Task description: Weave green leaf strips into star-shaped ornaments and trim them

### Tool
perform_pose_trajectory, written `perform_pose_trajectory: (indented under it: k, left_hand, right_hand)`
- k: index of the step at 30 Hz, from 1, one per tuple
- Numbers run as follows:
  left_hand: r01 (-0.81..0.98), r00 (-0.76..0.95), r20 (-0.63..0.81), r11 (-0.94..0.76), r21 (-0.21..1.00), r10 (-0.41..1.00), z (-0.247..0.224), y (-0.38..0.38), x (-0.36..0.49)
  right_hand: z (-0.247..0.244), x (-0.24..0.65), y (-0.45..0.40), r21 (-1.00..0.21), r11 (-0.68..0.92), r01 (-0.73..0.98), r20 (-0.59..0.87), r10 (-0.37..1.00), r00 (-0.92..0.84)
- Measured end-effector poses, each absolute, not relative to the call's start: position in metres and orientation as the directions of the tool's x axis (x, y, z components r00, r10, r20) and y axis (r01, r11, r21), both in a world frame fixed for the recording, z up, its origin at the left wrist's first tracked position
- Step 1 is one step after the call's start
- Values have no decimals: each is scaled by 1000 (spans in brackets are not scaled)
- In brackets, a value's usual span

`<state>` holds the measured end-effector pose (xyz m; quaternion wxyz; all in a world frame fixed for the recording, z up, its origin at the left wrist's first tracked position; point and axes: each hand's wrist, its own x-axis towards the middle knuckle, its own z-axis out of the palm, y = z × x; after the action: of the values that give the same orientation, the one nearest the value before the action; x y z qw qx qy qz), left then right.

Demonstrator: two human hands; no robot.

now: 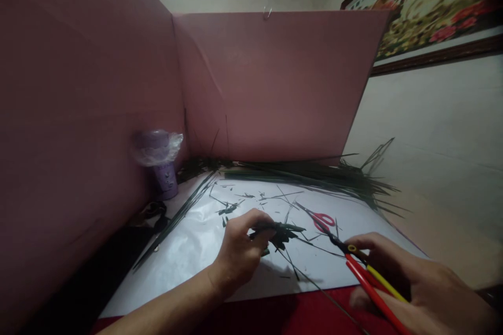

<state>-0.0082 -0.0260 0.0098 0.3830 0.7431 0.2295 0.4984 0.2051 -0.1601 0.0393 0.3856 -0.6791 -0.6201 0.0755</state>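
Note:
Over the white sheet (184, 267), my left hand (243, 246) pinches a small bunch of dark green grass blades (281, 233), whose ends stick out to the right. One long thin blade trails from it toward the bottom edge. In my right hand (412, 277) is a pair of pliers (369, 269) with one red and one yellow handle and a dark head pointing left. The jaws are apart from the bunch. Behind the pliers' tip, red-handled scissors (320, 220) lie on the sheet.
Long green blades (298, 174) are piled along the back, with more at the left edge (176, 225). Short clippings (230, 208) are scattered across the sheet. A purple cup (167, 183) with clear plastic stands back left. Pink panels (267, 89) rise behind and at left.

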Motion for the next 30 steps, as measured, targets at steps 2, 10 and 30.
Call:
perform_pose_trajectory:
  k: [2,10,30]
  left_hand:
    - [-144,398,396,-370,918,827,14,-25,-7]
    - [-398,488,96,123,909,867,18,-16,-10]
    - [-406,373,-98,258,877,922,23,-4,-13]
  right_hand:
    - [41,219,-152,-579,41,815,352,914,204]
    - [39,250,-117,-561,-90,823,257,926,277]
    - [1,149,-28,-360,345,867,399,897,-191]
